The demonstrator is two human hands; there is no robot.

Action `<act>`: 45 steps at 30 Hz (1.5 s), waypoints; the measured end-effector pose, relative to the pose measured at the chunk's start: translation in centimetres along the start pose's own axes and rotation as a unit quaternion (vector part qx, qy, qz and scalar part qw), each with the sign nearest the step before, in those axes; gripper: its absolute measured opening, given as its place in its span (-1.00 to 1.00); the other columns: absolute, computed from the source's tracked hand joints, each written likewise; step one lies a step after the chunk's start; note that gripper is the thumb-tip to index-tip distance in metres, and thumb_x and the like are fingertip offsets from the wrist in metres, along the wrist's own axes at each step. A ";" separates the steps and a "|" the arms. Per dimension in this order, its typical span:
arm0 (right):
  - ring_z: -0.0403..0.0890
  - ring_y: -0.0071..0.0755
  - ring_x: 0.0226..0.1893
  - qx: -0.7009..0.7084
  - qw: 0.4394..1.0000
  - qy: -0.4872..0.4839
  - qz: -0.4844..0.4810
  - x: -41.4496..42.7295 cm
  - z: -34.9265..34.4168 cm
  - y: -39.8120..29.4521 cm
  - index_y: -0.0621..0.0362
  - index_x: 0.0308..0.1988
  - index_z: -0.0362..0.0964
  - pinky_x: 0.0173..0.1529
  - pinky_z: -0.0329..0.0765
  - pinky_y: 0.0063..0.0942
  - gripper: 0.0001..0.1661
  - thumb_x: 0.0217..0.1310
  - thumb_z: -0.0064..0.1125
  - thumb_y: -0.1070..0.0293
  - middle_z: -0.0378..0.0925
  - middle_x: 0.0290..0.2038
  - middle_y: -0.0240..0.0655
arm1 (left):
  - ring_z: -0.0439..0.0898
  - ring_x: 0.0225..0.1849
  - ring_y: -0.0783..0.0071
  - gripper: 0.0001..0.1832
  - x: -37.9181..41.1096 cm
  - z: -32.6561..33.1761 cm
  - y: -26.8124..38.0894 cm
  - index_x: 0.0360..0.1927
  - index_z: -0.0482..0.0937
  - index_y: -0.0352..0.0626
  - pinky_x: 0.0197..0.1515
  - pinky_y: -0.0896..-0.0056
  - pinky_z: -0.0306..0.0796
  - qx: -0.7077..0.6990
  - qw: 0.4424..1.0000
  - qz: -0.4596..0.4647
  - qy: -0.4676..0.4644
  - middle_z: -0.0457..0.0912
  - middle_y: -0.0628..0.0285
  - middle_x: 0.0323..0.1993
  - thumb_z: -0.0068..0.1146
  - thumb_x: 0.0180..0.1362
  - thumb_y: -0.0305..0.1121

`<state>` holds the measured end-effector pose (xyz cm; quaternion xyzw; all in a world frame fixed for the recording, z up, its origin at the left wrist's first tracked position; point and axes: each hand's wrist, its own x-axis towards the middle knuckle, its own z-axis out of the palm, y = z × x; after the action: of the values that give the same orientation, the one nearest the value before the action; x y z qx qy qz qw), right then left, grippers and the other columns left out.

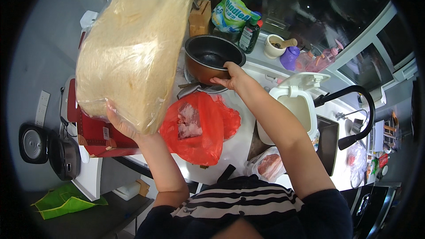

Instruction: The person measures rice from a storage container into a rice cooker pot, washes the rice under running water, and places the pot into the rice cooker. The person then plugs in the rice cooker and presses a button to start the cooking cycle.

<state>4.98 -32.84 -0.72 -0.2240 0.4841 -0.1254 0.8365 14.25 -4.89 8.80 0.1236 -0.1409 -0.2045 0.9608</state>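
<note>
My left hand holds up a large, pale yellow, sheet-like mass in a clear plastic bag; what it is, I cannot tell. My right hand grips the rim and side of a round brown pot with a dark inside. Below the pot lies a grey cloth. On the white counter between my arms, an open red plastic bag shows frosted meat. Another piece of meat in a clear bag lies near my body, beneath my right forearm.
A red box stands at left. Behind the pot are a wooden knife block, a detergent pouch, a dark bottle and a mortar with pestle. At right, a white lidded bin stands before the sink and black faucet.
</note>
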 end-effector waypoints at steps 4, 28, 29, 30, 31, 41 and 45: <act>0.49 0.51 -0.11 0.010 0.992 -0.083 -0.099 -9.0 0.8 -2.5 0.30 0.18 -0.07 -0.22 0.70 -0.08 -0.36 0.13 -0.10 0.40 0.26 0.08 0.20 | 0.24 0.29 -0.02 -0.25 -0.2 -1.4 0.7 0.32 0.17 -0.06 0.25 -0.28 0.16 -0.027 0.999 -0.037 0.009 0.26 0.05 0.28 0.13 0.07 -0.06; 0.67 -0.26 -0.50 0.046 0.908 0.254 -0.329 -46.7 -29.4 19.4 0.50 0.01 0.19 -0.43 0.72 -0.39 -0.55 0.13 -0.07 0.47 0.56 -0.35 -0.05 | 0.46 0.10 0.00 -0.47 5.4 -11.4 -15.9 0.18 0.32 -0.23 0.13 -0.12 0.36 0.211 0.906 -0.351 0.105 0.46 0.04 0.11 0.01 0.20 -0.17; 0.68 -0.22 -0.50 0.063 0.903 0.291 -0.309 -47.1 -30.3 21.3 0.53 0.02 0.17 -0.42 0.72 -0.38 -0.52 0.11 -0.09 0.47 0.55 -0.35 0.00 | 0.47 0.09 0.01 -0.47 4.8 -10.2 -15.8 0.17 0.33 -0.23 0.11 -0.12 0.38 0.275 0.886 -0.352 0.123 0.47 0.05 0.11 0.01 0.21 -0.13; 0.68 -0.06 -0.45 0.054 0.907 0.306 -0.283 -47.4 -31.4 22.8 0.62 -0.02 0.14 -0.42 0.73 -0.35 -0.49 0.08 -0.12 0.45 0.53 -0.33 0.15 | 0.46 0.10 -0.01 -0.47 5.5 -10.5 -15.1 0.16 0.33 -0.23 0.09 -0.16 0.38 0.317 0.871 -0.351 0.133 0.47 0.07 0.12 0.00 0.23 -0.09; 0.68 -0.01 -0.44 0.078 0.908 0.309 -0.273 -47.5 -32.6 24.0 0.66 -0.03 0.13 -0.41 0.73 -0.36 -0.48 0.08 -0.12 0.44 0.53 -0.32 0.18 | 0.46 0.11 -0.02 -0.47 6.6 -11.3 -14.8 0.15 0.34 -0.22 0.07 -0.20 0.38 0.358 0.854 -0.350 0.142 0.46 0.08 0.13 -0.02 0.24 -0.06; 0.67 0.05 -0.40 0.180 0.888 0.360 -0.223 -41.1 -41.6 32.7 0.68 -0.09 0.13 -0.31 0.72 -0.41 -0.49 0.05 -0.18 0.40 0.53 -0.33 0.21 | 0.47 0.04 0.00 0.07 8.8 -13.8 -13.9 0.22 -0.10 -0.58 -0.05 0.07 0.52 0.582 0.754 -0.181 0.246 0.25 -0.23 0.18 0.46 -0.14 -0.28; 0.68 0.01 -0.38 0.189 0.883 0.363 -0.230 -39.7 -42.2 34.5 0.56 -0.16 0.25 -0.31 0.71 -0.43 -0.58 0.06 -0.16 0.37 0.55 -0.33 0.15 | 0.26 0.22 0.00 0.10 0.2 -3.5 -14.4 0.26 -0.10 -0.55 0.18 -0.04 0.31 0.634 0.728 -0.084 0.248 0.13 -0.22 0.23 0.44 -0.16 -0.21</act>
<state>-51.60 3.32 -6.09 -0.1059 0.6562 -0.4759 0.5760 10.44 -17.12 1.31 0.7614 0.0162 -0.1097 0.6387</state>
